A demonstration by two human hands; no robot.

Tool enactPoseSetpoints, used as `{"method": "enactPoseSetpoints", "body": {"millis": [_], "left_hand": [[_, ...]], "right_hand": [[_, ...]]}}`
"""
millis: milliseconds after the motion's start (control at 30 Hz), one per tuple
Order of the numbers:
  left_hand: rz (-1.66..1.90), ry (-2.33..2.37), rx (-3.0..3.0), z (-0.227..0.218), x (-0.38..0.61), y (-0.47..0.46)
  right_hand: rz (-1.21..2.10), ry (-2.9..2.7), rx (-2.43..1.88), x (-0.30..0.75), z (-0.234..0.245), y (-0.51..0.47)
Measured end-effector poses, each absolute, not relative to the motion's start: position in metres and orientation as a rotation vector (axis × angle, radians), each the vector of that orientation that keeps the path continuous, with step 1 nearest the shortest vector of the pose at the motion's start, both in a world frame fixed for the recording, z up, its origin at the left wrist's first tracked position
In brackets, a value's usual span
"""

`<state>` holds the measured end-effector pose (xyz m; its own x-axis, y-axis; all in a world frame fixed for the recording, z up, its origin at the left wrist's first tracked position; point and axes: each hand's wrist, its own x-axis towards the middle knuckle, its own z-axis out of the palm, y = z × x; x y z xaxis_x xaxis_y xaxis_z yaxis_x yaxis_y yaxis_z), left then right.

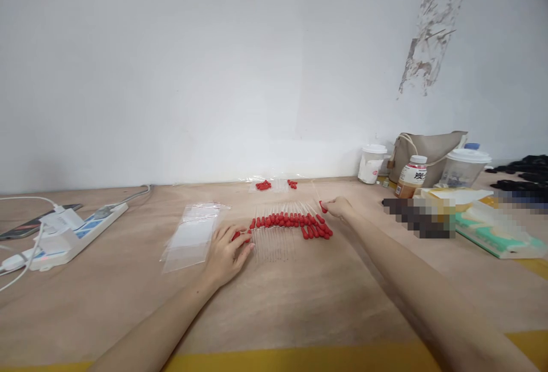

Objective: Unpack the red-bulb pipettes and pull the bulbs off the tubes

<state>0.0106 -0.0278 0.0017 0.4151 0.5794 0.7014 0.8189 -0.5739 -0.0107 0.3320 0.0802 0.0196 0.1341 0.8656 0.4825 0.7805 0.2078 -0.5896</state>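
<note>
Many thin, pale strands with red bulb-like ends (pixel 282 219) lie on the brown table covering, their red ends gathered in a double, slightly arched row. Several more red ends (pixel 317 231) bunch at the row's right. My left hand (pixel 226 252) rests at the row's left end, fingers curled over a few red ends (pixel 244 237); how firmly they are held is partly hidden. Beyond the row's right end, my right hand (pixel 337 207) pinches one red-ended strand (pixel 323 207), its thin length pointing up and away from me.
Clear plastic bags (pixel 192 232) lie left of my left hand. Red pieces (pixel 264 185) sit on clear plastic near the wall. A white power strip (pixel 85 235) with chargers is at left. A lidded cup (pixel 371 164), bottle (pixel 411 177), grey bag (pixel 432 152) and tissue pack (pixel 496 229) stand right.
</note>
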Motion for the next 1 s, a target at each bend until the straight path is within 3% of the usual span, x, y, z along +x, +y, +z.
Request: {"method": "enactPoseSetpoints", "body": {"millis": [167,333,500,1000], "left_hand": [[-0.966,-1.213,-2.313,0.002,0.013,-0.029],[-0.972,-1.167,-2.346,0.003,0.029,-0.035],[-0.912,-0.963,-2.392,-0.002,0.044,-0.037],[-0.811,-0.926,-2.435,-0.003,0.048,-0.043]], "right_hand": [[0.073,-1.72,-1.51,0.314,0.025,0.036],[-0.274,-2.034,-1.028,0.29,0.003,-0.016],[-0.401,-2.083,-0.82,0.273,-0.01,-0.033],[-0.441,-2.194,-0.814,0.27,-0.015,-0.035]]}}
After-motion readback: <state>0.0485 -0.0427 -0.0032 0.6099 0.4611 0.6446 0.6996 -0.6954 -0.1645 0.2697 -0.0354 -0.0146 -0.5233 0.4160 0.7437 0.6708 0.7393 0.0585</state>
